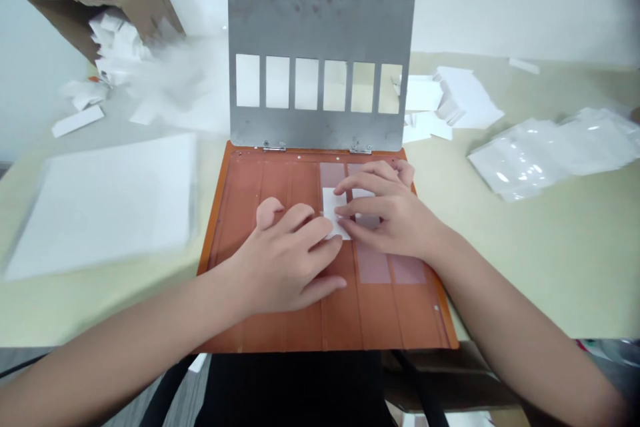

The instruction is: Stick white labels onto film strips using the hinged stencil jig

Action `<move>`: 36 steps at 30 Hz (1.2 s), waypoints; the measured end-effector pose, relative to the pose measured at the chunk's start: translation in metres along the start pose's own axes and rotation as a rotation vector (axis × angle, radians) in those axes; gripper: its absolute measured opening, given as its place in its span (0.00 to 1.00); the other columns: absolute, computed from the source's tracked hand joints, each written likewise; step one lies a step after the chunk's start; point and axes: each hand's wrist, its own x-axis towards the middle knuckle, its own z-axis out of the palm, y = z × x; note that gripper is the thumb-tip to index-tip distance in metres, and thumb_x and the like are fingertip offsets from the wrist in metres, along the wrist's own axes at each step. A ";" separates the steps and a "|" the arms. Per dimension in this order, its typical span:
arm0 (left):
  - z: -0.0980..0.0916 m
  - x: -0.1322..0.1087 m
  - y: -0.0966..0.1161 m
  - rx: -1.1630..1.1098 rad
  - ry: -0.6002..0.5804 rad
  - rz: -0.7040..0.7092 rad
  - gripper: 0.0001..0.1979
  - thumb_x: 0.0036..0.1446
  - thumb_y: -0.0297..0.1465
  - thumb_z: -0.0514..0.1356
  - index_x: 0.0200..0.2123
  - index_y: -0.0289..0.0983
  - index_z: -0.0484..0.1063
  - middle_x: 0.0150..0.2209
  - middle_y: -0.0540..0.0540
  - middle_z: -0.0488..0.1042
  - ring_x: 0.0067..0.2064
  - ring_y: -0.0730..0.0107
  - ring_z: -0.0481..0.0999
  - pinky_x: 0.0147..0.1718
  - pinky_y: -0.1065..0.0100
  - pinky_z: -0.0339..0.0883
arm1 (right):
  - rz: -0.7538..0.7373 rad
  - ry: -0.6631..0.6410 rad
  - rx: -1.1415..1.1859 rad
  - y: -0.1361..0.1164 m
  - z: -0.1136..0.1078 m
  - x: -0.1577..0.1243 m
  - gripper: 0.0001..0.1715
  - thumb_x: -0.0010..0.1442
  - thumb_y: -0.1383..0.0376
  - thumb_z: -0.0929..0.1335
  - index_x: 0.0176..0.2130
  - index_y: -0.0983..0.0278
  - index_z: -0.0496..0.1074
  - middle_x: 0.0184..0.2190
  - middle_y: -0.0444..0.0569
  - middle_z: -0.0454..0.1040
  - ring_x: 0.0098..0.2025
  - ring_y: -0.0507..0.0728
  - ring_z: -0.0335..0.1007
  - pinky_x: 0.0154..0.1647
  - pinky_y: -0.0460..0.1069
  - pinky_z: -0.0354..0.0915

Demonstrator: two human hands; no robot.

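White paper slip (334,213) lies on our orange ribbed board (340,317), over a pink patch (333,175)! Right hand (385,210) curls, fingertips on it; left hand (285,260) half-open, fingertips at its edge. Any real grip? We can't tell. Behind, a hinged steel plate with six windows (320,33) stands upright.

1. The left hand (285,260) is palm down, with its fingers (315,230) spread apart.
2. The right hand (385,207) is palm down too, with its fingers bent a little and pointing left.
3. The fingertips of both hands are close together.
4. The left arm (130,313) and right arm (520,320) are bare and reach in from the sides.
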 end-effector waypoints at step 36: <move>-0.007 -0.002 0.013 -0.029 -0.063 0.129 0.23 0.66 0.44 0.53 0.49 0.31 0.73 0.46 0.40 0.78 0.48 0.56 0.73 0.48 0.54 0.59 | -0.029 0.083 -0.089 0.000 0.003 0.002 0.11 0.64 0.66 0.68 0.28 0.60 0.74 0.27 0.40 0.79 0.43 0.58 0.74 0.48 0.59 0.45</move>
